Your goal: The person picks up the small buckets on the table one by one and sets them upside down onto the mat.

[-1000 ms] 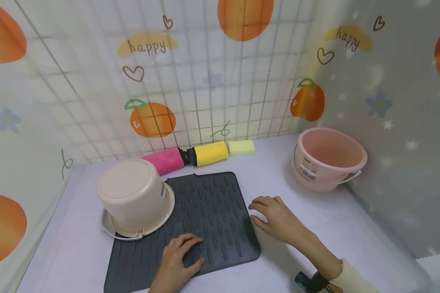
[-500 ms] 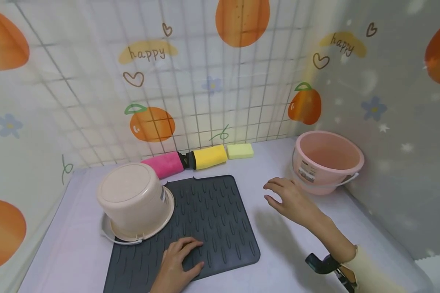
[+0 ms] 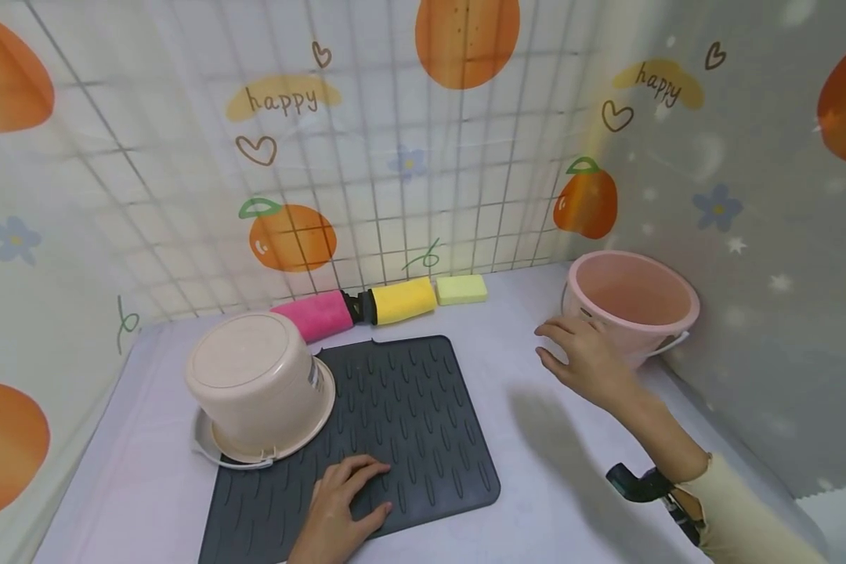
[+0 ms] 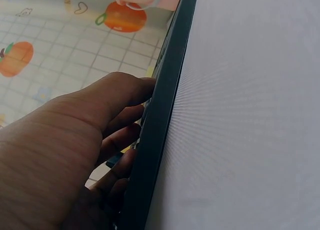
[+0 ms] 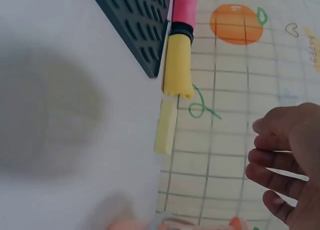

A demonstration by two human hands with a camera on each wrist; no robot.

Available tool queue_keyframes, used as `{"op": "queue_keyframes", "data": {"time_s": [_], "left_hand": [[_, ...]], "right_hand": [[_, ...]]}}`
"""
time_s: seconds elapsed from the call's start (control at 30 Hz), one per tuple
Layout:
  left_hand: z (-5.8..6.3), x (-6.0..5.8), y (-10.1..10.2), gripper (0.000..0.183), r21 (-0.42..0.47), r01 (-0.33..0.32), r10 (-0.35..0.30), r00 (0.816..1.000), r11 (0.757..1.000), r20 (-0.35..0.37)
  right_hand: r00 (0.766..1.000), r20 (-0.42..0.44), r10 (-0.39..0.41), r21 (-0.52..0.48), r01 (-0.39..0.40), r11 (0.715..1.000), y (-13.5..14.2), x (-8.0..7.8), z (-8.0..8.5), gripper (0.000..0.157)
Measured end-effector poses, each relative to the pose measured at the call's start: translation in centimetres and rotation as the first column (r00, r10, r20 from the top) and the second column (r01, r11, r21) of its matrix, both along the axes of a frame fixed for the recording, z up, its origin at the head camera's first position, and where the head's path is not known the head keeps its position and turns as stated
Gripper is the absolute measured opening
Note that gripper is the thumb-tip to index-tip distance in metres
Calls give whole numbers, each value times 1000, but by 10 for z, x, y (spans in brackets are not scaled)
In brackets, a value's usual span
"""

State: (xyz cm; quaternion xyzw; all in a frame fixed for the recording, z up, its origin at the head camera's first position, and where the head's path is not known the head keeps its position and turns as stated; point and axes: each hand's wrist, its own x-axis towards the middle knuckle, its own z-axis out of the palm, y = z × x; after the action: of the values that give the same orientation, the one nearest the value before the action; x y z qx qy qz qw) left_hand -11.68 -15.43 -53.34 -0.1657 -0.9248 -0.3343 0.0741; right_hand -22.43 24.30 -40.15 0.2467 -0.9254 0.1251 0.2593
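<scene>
My left hand (image 3: 340,505) rests on the front part of a dark grey ridged mat (image 3: 409,423), fingers loosely bent; in the left wrist view its fingertips (image 4: 132,132) touch the mat near its edge (image 4: 167,90). My right hand (image 3: 585,356) hovers above the table at the right, fingers apart and relaxed, holding nothing. Behind it stands a pink bucket (image 3: 666,301), upright, its front label mostly hidden by the hand. A cream bucket (image 3: 247,384) sits upside down on the mat's left side, its pale handle lying at the rim.
Along the back wall lie a pink roll (image 3: 317,315), a yellow roll (image 3: 403,301) joined by black parts, and a pale yellow-green sponge-like block (image 3: 461,289). A patterned curtain (image 3: 183,157) closes off the back and sides. The white tabletop (image 3: 522,470) runs to the right of the mat.
My right hand has lifted away from the mat's right edge and moved right and up toward the pink bucket. The left hand stays on the mat, and the objects keep their places.
</scene>
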Motion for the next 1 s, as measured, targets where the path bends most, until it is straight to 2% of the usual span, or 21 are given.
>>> {"op": "queue_keyframes", "data": {"time_s": [0.3, 0.53, 0.67, 0.83, 1.0], "left_hand": [[2, 0, 1, 43, -5, -13, 13, 999, 1000, 38], [1, -1, 1, 43, -11, -14, 14, 999, 1000, 46], [0, -1, 1, 42, -13, -13, 13, 998, 1000, 54], [0, -1, 1, 42, -6, -8, 9, 998, 1000, 68], [-1, -1, 0, 42, 2, 1, -2, 999, 1000, 46]], "right_hand": [[992, 3, -128, -21, 128, 992, 23, -9, 21, 29], [967, 97, -236, -12, 238, 971, 40, -14, 31, 40], [955, 134, -265, -9, 269, 963, 49, -16, 31, 40], [951, 137, -278, -3, 281, 960, 57, -17, 28, 40], [943, 172, -284, -1, 289, 957, 62, -18, 25, 41]]}}
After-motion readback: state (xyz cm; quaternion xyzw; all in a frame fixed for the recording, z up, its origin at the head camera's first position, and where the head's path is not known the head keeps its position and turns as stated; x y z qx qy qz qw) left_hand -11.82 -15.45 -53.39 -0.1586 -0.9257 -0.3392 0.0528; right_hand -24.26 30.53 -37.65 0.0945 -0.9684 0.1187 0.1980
